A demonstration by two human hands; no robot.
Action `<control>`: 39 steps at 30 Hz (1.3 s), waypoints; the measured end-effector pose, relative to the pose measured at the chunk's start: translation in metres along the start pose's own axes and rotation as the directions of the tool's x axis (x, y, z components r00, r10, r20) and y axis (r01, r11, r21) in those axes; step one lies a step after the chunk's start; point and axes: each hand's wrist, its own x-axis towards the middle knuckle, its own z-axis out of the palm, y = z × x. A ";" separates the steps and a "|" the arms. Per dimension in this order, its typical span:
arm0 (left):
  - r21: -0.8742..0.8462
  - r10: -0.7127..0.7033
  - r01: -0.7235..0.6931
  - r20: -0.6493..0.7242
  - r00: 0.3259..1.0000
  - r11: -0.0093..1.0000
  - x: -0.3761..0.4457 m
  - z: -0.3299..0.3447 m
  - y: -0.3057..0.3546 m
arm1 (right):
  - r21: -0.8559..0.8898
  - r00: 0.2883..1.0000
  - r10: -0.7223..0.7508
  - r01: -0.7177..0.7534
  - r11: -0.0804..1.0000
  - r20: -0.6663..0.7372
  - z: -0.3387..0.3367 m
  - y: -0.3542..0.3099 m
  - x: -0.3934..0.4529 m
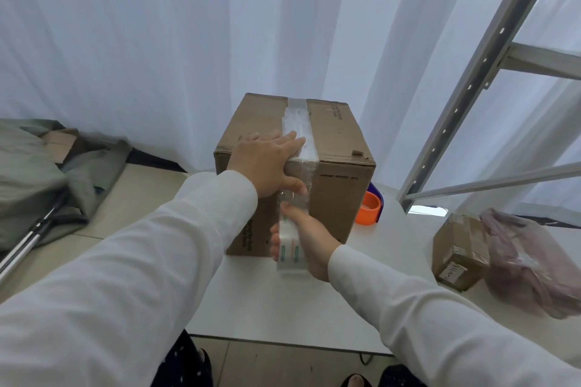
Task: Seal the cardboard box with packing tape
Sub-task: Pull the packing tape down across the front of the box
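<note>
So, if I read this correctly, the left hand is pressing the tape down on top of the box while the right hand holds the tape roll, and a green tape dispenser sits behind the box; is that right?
Nearly. In the head view the left hand does press the tape on the box, and the right hand holds the tape roll, but the tape dispenser behind the box is orange, not green.
</note>
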 end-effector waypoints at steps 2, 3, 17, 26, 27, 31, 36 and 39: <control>0.019 -0.007 0.008 -0.045 0.999 1.000 -0.002 0.002 0.003 | 0.014 1.000 0.008 -0.008 1.000 0.004 0.001 -0.005 -0.001; 0.023 -0.011 0.013 -0.062 0.998 1.000 -0.003 0.002 0.005 | 0.022 1.000 0.007 -0.007 1.000 0.002 0.002 -0.006 -0.002; 0.067 -0.085 0.086 -0.012 0.996 0.994 0.001 0.006 0.019 | -0.174 0.994 -0.067 0.080 0.981 0.083 -0.001 0.002 -0.015; 0.098 -0.068 0.081 -0.124 0.990 0.992 0.002 0.018 0.019 | -0.105 0.997 -0.057 0.063 0.992 0.058 0.003 -0.005 -0.012; 0.097 -0.063 0.076 -0.125 0.990 0.992 0.001 0.017 0.019 | -0.106 0.997 -0.053 0.059 0.993 0.061 0.003 -0.005 -0.014; 0.036 -0.018 0.021 -0.059 0.998 0.999 -0.003 0.005 0.011 | -0.172 0.994 -0.013 0.031 0.985 0.105 -0.001 -0.007 -0.017; 0.026 0.014 -0.014 0.016 1.000 1.000 -0.007 0.000 0.000 | -0.193 0.995 0.031 -0.013 0.981 0.092 -0.004 -0.009 -0.013; 0.037 0.011 -0.010 -0.037 0.999 0.999 -0.005 0.005 0.003 | -0.160 0.997 0.028 -0.017 0.987 0.067 0.002 -0.006 -0.007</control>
